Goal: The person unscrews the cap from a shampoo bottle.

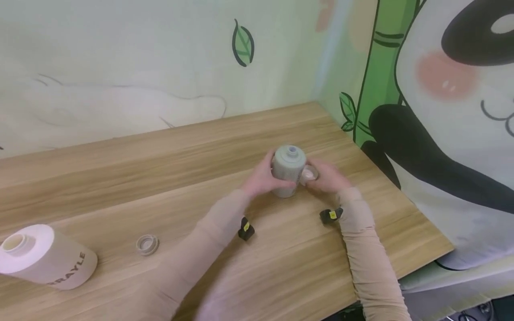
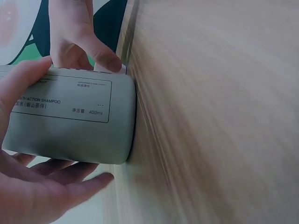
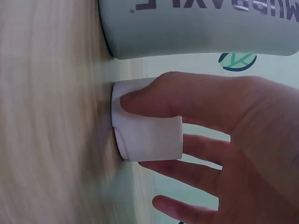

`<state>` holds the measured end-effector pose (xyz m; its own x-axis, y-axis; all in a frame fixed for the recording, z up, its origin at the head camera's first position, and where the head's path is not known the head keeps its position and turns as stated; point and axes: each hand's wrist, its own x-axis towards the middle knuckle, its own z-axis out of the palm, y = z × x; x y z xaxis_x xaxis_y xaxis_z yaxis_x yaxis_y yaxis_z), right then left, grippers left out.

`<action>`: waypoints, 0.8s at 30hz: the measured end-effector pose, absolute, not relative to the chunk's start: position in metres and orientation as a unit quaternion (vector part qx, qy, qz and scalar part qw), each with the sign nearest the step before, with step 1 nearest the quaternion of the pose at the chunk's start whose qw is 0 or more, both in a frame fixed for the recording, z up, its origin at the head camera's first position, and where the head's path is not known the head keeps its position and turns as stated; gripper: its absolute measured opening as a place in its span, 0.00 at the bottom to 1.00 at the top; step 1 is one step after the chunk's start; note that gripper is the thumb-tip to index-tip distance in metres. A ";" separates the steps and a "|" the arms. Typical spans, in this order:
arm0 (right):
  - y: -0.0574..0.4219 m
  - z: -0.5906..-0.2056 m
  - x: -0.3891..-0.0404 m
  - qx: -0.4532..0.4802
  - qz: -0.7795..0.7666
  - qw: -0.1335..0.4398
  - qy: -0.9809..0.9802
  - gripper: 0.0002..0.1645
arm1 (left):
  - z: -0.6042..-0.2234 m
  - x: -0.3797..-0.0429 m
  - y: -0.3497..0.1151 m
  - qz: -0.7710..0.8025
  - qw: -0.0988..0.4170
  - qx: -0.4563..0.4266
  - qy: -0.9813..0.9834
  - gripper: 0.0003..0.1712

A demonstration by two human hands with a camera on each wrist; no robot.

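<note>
An uncapped grey-green shampoo bottle (image 1: 288, 171) stands upright on the wooden table. My left hand (image 1: 266, 178) grips it, the thumb on the near side and the fingers round the back, as the left wrist view shows. Just right of the bottle, a white cap (image 3: 152, 135) rests on the tabletop with its hollow side up. My right hand (image 1: 328, 176) holds this cap between thumb and fingers. In the right wrist view a small gap parts the cap from the bottle, and the lower fingers spread away from the cap.
A larger white bottle (image 1: 64, 263) without a cap is at the table's left, with printed lettering low on its side. Near it lies a second round cap (image 1: 147, 244). The wooden table (image 1: 192, 178) meets a painted wall (image 1: 160, 53) behind; its right edge runs beside a panda picture.
</note>
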<state>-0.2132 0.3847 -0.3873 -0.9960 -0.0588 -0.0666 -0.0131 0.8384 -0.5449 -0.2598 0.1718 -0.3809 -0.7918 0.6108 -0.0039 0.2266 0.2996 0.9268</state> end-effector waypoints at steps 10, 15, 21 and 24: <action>0.396 -0.395 -0.219 -0.078 -0.313 0.027 0.946 0.41 | -0.384 -0.267 0.163 0.473 0.186 0.304 0.806 0.59; 0.406 -0.402 -0.205 -0.118 -0.314 0.029 0.942 0.48 | -0.379 -0.263 0.144 0.392 0.199 0.309 0.843 0.58; 0.413 -0.403 -0.178 -0.116 -0.366 0.026 0.923 0.50 | -0.374 -0.256 0.119 0.369 0.190 0.310 0.855 0.49; 0.409 -0.395 -0.171 -0.128 -0.360 0.002 0.924 0.48 | -0.369 -0.254 0.108 0.333 0.149 0.336 0.868 0.44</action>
